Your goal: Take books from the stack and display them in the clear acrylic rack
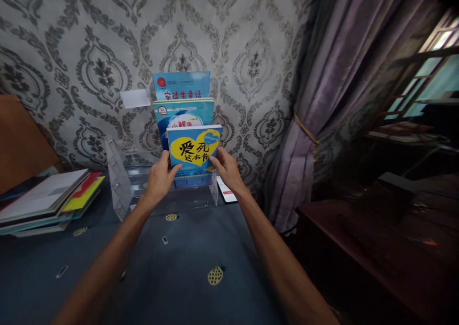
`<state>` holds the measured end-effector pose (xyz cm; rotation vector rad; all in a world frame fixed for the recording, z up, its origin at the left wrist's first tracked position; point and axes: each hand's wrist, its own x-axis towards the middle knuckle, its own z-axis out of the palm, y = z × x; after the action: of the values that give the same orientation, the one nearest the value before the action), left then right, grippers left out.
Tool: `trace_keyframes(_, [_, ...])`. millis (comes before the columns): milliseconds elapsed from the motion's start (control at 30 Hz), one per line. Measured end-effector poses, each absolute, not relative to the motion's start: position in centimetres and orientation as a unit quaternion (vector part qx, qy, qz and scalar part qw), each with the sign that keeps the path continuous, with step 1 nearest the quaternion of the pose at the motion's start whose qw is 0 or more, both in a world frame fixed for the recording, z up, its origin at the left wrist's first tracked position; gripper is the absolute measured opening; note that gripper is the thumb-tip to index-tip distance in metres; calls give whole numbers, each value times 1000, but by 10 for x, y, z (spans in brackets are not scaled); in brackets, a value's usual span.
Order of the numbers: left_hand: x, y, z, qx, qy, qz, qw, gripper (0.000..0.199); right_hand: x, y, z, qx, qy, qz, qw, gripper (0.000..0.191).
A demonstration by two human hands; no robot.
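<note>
Between my two hands is a blue book (pixel 195 145) with a yellow heart and black lettering on its cover. My left hand (pixel 161 176) grips its left edge, thumb across the front. On the opposite side, my right hand (pixel 226 169) holds the right edge the same way. The book is upright at the right part of a clear acrylic tiered rack (pixel 118 181). Behind it stand a blue-and-white book (pixel 204 109) and, taller at the back, a light blue book (pixel 182 82) with red lettering. Whether the held book's bottom rests on the rack cannot be made out.
A stack of books and papers (pixel 43 200) lies at the left beside a brown board (pixel 25 143). Right of the rack is a phone (pixel 227 191) with a lit screen. A purple curtain (pixel 297 162) hangs at the right, near a dark red wooden surface (pixel 358 248).
</note>
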<state>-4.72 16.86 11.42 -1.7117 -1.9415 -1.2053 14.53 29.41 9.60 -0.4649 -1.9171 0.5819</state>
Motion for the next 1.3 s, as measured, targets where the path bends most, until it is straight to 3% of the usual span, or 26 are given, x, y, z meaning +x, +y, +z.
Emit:
trace_keyframes(300, [-42,164,109,-566,-750,-292,180,25,149,298,97,-204,-809,209,510,24])
trace_keyframes(467, [-32,160,113,-535,-803,-183,189,39,150,298,98,-224,-827,177,484,20])
trace_keyframes(700, [-23,157,112,-514,-824,-120,207,50,156,293,104,-296,-848,119,423,18])
trace_keyframes(867, [-16,154,106,-504,-824,-123,226,47,158,290,106,-355,-836,107,406,18])
trace_keyframes(1133, [-11,153,100,-503,-817,-180,218,45,156,289,108,-336,-830,143,422,33])
trace_keyframes(1300, [-11,151,104,-512,-816,-194,184,45,152,284,110,-325,-843,106,416,23])
